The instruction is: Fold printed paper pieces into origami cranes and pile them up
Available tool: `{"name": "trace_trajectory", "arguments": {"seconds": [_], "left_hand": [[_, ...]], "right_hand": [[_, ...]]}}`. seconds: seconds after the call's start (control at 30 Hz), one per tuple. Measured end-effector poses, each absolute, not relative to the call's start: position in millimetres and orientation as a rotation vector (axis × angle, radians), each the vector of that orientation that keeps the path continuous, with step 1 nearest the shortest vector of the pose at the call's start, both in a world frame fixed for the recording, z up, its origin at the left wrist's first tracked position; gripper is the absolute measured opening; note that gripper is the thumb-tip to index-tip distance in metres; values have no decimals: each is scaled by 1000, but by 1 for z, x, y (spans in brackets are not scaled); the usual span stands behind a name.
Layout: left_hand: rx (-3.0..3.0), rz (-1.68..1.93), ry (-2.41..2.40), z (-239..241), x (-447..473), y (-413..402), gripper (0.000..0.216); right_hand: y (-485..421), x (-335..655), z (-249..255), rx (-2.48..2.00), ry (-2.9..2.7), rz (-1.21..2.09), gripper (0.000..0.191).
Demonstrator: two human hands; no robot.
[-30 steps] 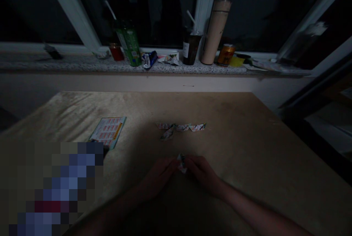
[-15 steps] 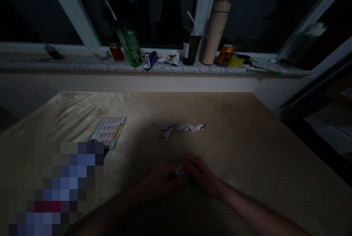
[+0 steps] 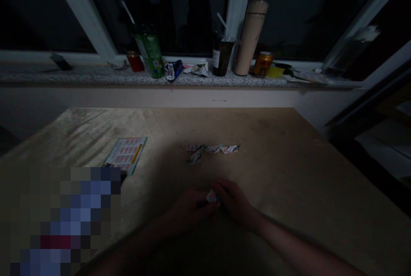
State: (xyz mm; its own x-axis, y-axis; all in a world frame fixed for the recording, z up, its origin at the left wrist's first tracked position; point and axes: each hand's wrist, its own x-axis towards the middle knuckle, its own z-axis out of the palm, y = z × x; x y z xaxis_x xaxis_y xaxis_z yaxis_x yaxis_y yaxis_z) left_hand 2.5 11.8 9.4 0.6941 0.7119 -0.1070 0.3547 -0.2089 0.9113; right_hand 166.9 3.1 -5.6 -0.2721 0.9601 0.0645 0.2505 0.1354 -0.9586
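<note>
Green container (image 3: 154, 55), dark cup (image 3: 224, 58), folded strips (image 3: 212, 149) beyond held paper (image 3: 212, 196)

Dim light; dark windows (image 3: 295, 23) across the top, speckled sill (image 3: 192, 80) beneath, pale wall (image 3: 180, 97), tan surface (image 3: 263, 139) below.

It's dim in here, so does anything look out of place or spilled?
The blue-and-silver wrapper on the windowsill looks crumpled, like litter beside the green container. No spill shows on the visible part of the table.
</note>
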Motion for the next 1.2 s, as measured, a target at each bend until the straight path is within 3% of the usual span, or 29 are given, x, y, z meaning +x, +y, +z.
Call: {"name": "trace_trajectory", "arguments": {"seconds": [0.27,0.53,0.77,1.0,1.2], "left_hand": [[1735,396,803,11,1,10,29],[1709,466,1036,11,3,11,30],[1712,960,1171,7,2,17,14],[1634,976,1177,7,-1,19,12],[1579,890,1113,8,0,17,15]], "right_hand": [[0,165,-8,-1195,-1711,1071,35],[6,171,-7,-1117,-1534,1213,31],[5,171,-4,-1229,-1537,1128,31],[5,171,-5,-1236,-1594,1061,17],[4,172,-6,-1184,-1646,1070,26]]}}
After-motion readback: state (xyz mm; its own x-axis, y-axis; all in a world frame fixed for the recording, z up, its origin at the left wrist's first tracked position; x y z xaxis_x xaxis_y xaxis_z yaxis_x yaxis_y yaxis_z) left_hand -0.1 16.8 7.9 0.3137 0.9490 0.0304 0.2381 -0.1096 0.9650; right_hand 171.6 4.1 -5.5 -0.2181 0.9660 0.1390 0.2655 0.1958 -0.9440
